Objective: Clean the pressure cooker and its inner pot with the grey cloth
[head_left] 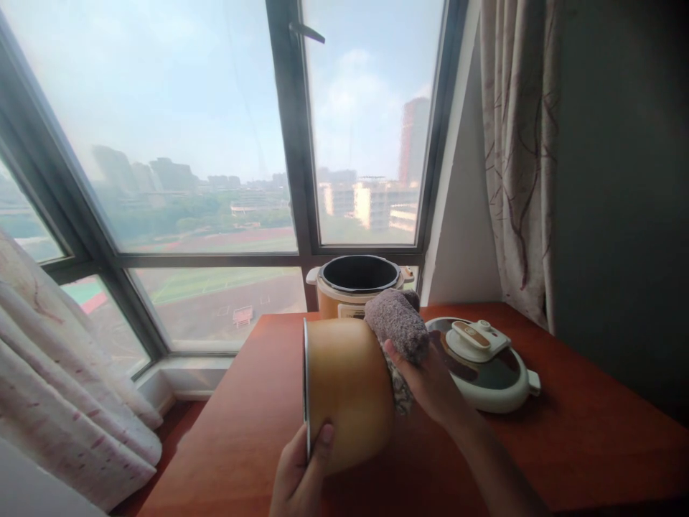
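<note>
A gold inner pot is tipped on its side, its rim facing left and its base to the right. My left hand grips the rim at the lower left, thumb on the gold outer wall. In my right hand is a grey-brown fluffy cloth, held against the base side of the pot. The fingers of that hand are partly hidden behind the cloth. Just beyond stands the pressure cooker body, upright with its dark inside showing.
The cooker's lid, white with a dark top and a handle, lies on the right of the reddish wooden table. Tall windows rise behind the table. Curtains hang at the left and right.
</note>
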A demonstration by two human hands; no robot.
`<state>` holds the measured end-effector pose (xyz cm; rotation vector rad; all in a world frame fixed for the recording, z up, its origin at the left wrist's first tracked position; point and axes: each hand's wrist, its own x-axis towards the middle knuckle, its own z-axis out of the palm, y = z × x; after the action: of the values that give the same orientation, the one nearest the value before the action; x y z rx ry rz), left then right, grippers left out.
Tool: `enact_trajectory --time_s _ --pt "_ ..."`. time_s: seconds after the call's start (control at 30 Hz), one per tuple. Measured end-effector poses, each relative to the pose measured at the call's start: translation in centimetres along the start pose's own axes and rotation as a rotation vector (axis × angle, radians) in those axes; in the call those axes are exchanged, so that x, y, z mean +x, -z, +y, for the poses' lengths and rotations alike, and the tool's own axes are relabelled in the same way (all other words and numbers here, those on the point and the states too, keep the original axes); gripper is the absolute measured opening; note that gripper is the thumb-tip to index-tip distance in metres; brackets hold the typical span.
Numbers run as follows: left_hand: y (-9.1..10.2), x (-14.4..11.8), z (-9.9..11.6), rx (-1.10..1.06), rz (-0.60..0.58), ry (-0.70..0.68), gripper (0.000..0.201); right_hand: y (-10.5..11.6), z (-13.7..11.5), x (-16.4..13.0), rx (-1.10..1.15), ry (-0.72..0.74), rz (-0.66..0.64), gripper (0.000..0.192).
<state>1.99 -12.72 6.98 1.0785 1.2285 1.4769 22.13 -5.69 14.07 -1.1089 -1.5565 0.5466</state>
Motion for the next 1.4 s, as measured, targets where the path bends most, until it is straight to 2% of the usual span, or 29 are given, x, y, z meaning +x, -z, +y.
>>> enact_trajectory --time_s 0.13,0.3,0.43,0.53,0.6,0.73,0.83,0.93,1.07,1.2,1.3,1.4 --pt "-0.1 -0.1 0.3 0.001 0.009 0.014 0.049 -0.4 -0.6 0.6 -0.074 0.024 -0.071 0.035" --pt "0.6 0.5 -0.5 0.025 -0.097 0.013 0.051 -1.6 -1.9 1.4 -0.116 0.137 -0.094 0.028" --pt "0.5 0.7 -0.5 -0.023 -0.144 0.015 0.050 -3.1 -3.5 1.4 -0.312 0.276 -0.196 0.048" --pt "0.2 0.6 -0.2 -0.051 -0.155 0.004 0.049 -3.8 -4.6 0.1 -0.479 0.299 -0.267 0.067" --pt "0.2 0.5 -0.3 -0.046 -0.131 0.001 0.050 -4.1 -5.1 -1.4 -0.526 0.318 -0.310 0.075" --pt "0.7 0.3 -1.1 0.020 0.011 -0.027 0.052 -4.7 -5.4 -4.4 -0.561 0.375 -0.348 0.079" --pt "0.7 0.3 -1.6 0.038 0.038 -0.046 0.051 -5.1 -4.9 -4.8 -0.568 0.409 -0.338 0.079" --pt "0.3 0.6 -1.4 0.003 -0.032 -0.057 0.053 -5.3 -4.6 -3.3 -0.551 0.422 -0.351 0.079" --pt "-0.1 0.8 -0.1 -0.010 -0.117 -0.086 0.047 -5.6 -4.8 0.2 -0.533 0.435 -0.378 0.072" --pt "0.1 0.5 0.8 0.040 -0.106 -0.065 0.050 -6.3 -5.6 3.7 -0.525 0.471 -0.405 0.046" --pt "0.4 -0.2 0.6 0.079 -0.118 -0.066 0.049 -7.1 -6.1 6.3 -0.562 0.407 -0.488 0.024" --pt "0.7 -1.1 -0.1 0.135 -0.085 -0.072 0.050 -8.2 -6.2 9.2 -0.585 0.302 -0.644 0.025"
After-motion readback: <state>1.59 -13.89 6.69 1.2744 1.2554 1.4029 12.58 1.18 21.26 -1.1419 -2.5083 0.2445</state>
